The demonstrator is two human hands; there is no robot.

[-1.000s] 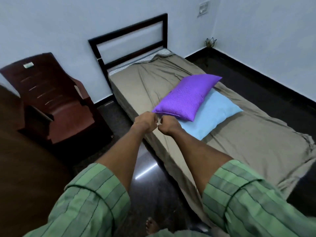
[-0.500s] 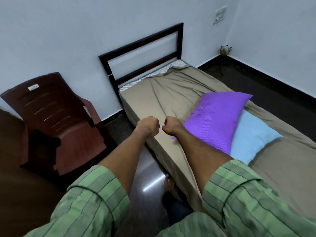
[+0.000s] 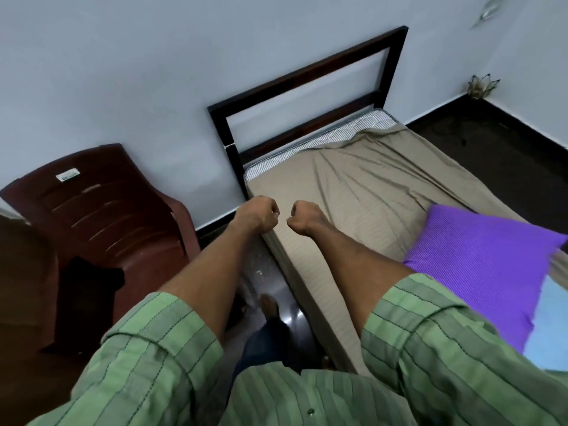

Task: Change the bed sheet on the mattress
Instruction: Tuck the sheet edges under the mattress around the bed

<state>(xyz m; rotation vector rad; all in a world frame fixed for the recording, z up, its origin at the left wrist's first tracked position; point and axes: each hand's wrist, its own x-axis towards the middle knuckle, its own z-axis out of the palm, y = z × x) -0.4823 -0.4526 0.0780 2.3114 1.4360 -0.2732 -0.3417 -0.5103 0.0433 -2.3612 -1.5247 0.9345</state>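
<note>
The tan bed sheet covers the mattress, wrinkled toward the head end, where it has pulled back from the far corner and bares a strip of striped ticking along the top edge. Both hands hover over the near-left corner of the bed, close to the head end. The left hand sits just off the bed's long left edge, above the dark floor, and the right hand sits just inside that edge, above the sheet. The two fists are near each other but apart, with a small gap between the knuckles.

Both hands are clenched, fingers curled tight into the palm, and neither holds any cloth or anything else that can be seen. Whether the right fist touches the sheet below it cannot be told.

A purple pillow lies on the sheet toward the right edge of the bed, overlapping a light blue pillow beneath it. Neither hand touches them. The dark headboard stands against the pale wall. A brown plastic chair stands left of the bed, with something dark on its seat. Green striped sleeves cover the upper arms, and a bare foot stands on the floor beside the bed's left edge.
</note>
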